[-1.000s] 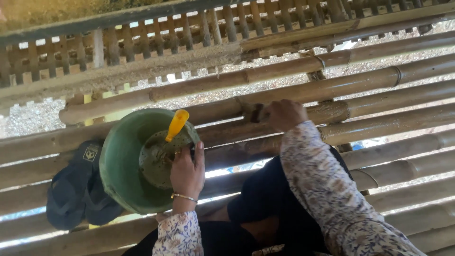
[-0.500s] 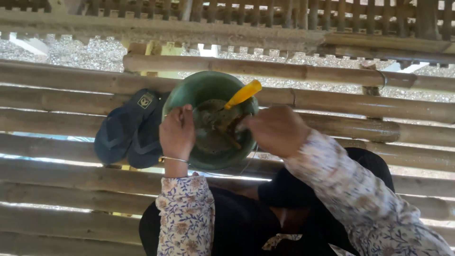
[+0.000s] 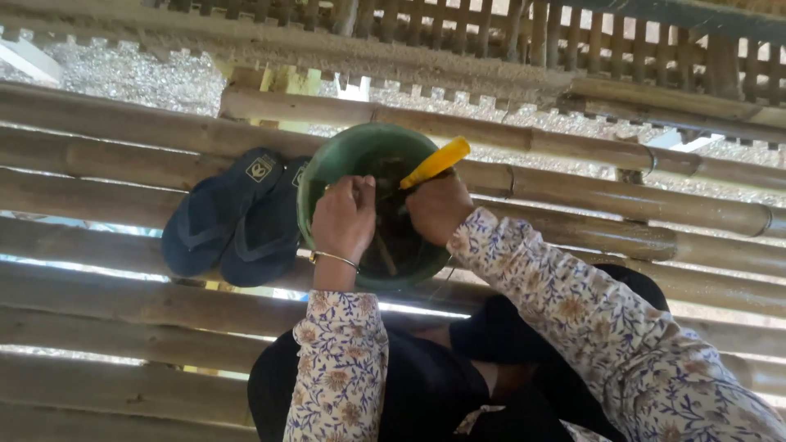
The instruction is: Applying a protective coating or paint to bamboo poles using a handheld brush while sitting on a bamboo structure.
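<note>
A green plastic bowl [image 3: 327,164] sits on the bamboo slat floor in front of me, with dark plant pieces inside. My left hand [image 3: 344,217] is over the bowl, fingers pinched on a small piece of the contents. My right hand [image 3: 438,205] is beside it over the bowl and grips a tool with a yellow handle [image 3: 435,162] that points up and to the right. What the tool's working end looks like is hidden by the hand. Both sleeves are white with a floral print, and a thin bracelet circles my left wrist.
A pair of dark blue flip-flops [image 3: 233,217] lies against the bowl's left side. The floor is round bamboo poles [image 3: 573,200] with gaps between them. A bamboo lattice railing [image 3: 491,33] runs along the far edge, gravel beyond it. My dark-clothed legs are below.
The view has shifted, so the bowl sits more central. My right hand came off the bamboo pole into the bowl and now holds the yellow-handled tool. My left hand stays at the bowl.
</note>
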